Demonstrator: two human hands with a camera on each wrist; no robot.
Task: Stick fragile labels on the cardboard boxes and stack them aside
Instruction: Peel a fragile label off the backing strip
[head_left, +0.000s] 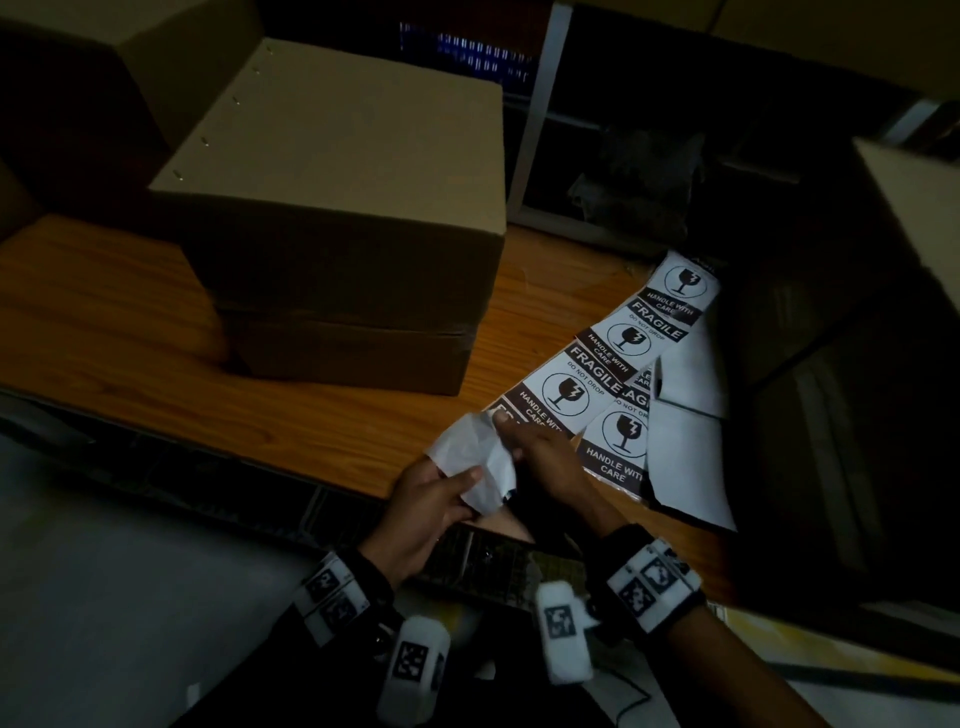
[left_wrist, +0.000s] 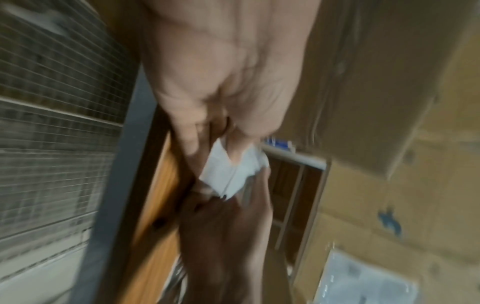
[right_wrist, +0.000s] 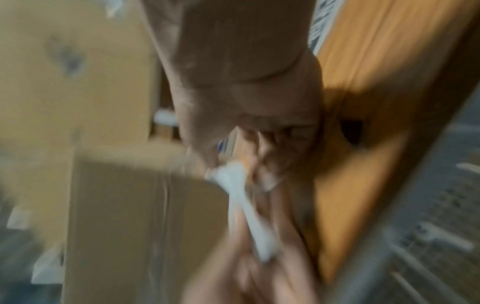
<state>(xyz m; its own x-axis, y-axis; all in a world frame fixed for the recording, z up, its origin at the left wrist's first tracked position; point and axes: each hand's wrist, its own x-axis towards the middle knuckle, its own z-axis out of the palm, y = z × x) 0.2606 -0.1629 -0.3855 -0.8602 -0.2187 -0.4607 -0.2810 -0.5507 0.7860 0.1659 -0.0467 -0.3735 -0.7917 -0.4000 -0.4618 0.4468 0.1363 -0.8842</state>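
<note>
You pinch a white label (head_left: 480, 460) in your left hand (head_left: 423, 512) and right hand (head_left: 545, 457) at the table (head_left: 130, 338) edge, so no label shows on the two stacked boxes (head_left: 343, 218) yet, and more labels (head_left: 613, 374) wait beside them.

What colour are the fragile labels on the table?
White with dark bands and a black broken-glass symbol: fragile labels, clearest in the head view.

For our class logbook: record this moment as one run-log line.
left hand: pinches crumpled white label backing | right hand: peels it | brown cardboard boxes: stacked, unlabelled
</note>
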